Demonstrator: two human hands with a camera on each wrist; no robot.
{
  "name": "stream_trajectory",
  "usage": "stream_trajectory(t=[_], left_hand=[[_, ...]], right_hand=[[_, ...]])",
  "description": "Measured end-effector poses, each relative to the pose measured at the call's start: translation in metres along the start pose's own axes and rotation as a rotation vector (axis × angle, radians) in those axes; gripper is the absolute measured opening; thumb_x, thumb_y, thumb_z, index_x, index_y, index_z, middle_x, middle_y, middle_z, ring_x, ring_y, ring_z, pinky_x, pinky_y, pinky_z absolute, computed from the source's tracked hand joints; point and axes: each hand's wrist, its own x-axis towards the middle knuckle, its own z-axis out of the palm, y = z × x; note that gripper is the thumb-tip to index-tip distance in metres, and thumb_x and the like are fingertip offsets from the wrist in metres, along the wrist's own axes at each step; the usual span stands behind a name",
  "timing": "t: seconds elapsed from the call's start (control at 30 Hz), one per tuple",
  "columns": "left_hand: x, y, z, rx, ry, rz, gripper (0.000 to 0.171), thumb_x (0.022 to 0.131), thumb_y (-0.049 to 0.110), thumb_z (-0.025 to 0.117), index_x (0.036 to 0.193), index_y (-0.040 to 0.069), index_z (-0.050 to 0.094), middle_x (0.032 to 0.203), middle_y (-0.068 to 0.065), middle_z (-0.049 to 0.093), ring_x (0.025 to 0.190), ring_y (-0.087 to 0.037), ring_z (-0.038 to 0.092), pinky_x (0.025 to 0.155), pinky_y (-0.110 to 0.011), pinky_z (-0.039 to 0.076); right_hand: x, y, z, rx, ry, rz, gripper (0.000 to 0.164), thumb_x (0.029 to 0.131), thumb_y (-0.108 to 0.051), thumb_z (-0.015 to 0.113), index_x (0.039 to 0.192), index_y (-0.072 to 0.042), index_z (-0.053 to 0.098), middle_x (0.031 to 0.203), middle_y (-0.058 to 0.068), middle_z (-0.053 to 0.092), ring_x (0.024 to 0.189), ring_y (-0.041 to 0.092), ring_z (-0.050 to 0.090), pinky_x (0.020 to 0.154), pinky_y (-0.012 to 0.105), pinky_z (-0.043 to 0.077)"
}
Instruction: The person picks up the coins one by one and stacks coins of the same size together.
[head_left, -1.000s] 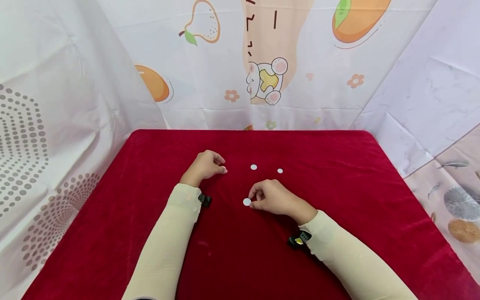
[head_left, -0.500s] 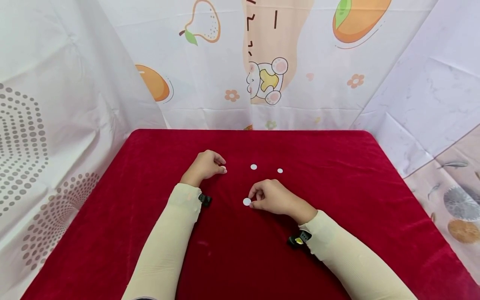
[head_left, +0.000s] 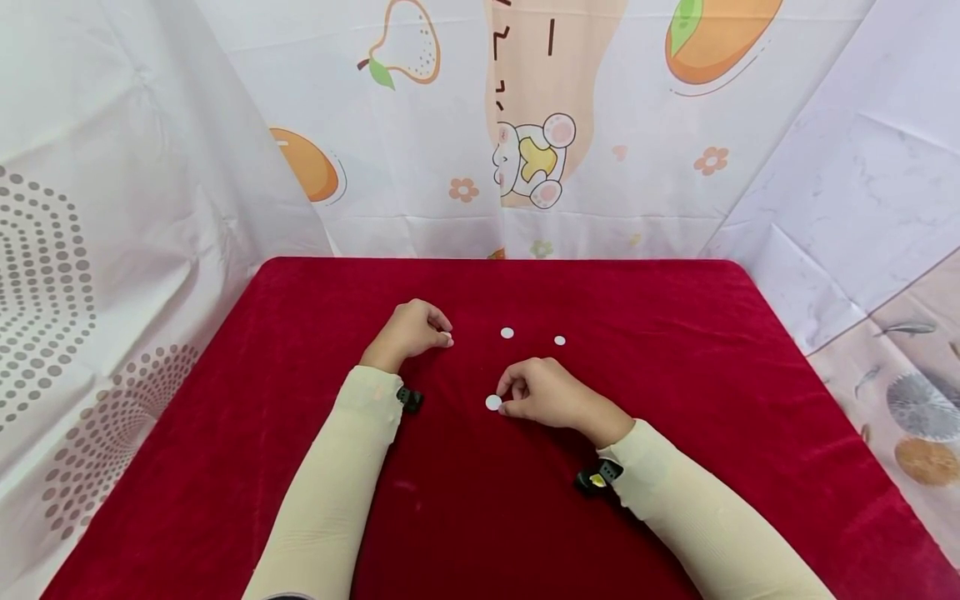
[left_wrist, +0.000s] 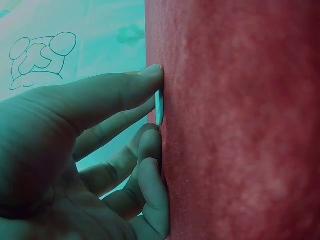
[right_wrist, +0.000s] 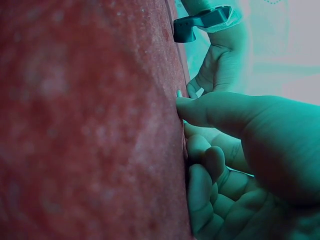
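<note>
Near the middle of the red cloth, my right hand (head_left: 551, 393) holds a flat white disc (head_left: 492, 402) by its right edge, between thumb and index finger. That disc lies flat at the cloth. Farther back and to the left, my left hand (head_left: 414, 329) has its thumb and fingers round a second white disc (left_wrist: 159, 107), seen edge-on in the left wrist view and mostly hidden by the fingertips in the head view. In the right wrist view the thumb (right_wrist: 200, 110) covers nearly all of the right hand's disc.
Two more white discs lie behind the hands, one at the back middle (head_left: 507, 332) and a smaller disc (head_left: 559, 341) to its right. Red cloth (head_left: 637, 308) covers the table. Printed curtains (head_left: 420, 167) hang behind it and at both sides.
My left fingertips have shifted very slightly, and a little white shows between them. The right hand and the discs on the cloth stay in place.
</note>
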Motion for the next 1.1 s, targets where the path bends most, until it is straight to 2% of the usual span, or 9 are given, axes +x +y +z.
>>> stream_trajectory(t=[0.43,0.7,1.1], left_hand=[[-0.001,-0.003,-0.006,0.024,-0.010,-0.006,0.022,0.085,0.014,0.084,0.106,0.009,0.080,0.101,-0.003,0.077,0.094,-0.023,0.065,0.083,-0.036,0.054],[-0.005,-0.003,-0.012,0.033,-0.027,-0.035,0.027,0.083,0.012,0.085,0.109,0.008,0.079,0.107,-0.008,0.075,0.100,-0.026,0.064,0.086,-0.039,0.055],[-0.004,-0.006,-0.011,0.041,-0.010,-0.038,0.017,0.085,0.015,0.084,0.101,0.011,0.081,0.100,-0.005,0.076,0.096,-0.026,0.064,0.082,-0.038,0.055]], right_hand=[[0.000,0.001,0.000,0.001,0.002,-0.002,0.013,0.086,-0.019,0.084,0.093,-0.020,0.074,0.064,-0.008,0.061,0.057,0.005,0.052,0.062,0.025,0.048],[0.000,0.002,0.000,0.002,0.003,0.006,0.013,0.086,-0.019,0.084,0.093,-0.021,0.074,0.064,-0.008,0.062,0.057,0.004,0.052,0.063,0.025,0.048],[0.001,0.002,0.002,0.007,-0.003,0.014,0.013,0.086,-0.020,0.084,0.094,-0.021,0.074,0.065,-0.008,0.062,0.058,0.005,0.052,0.063,0.024,0.048]])
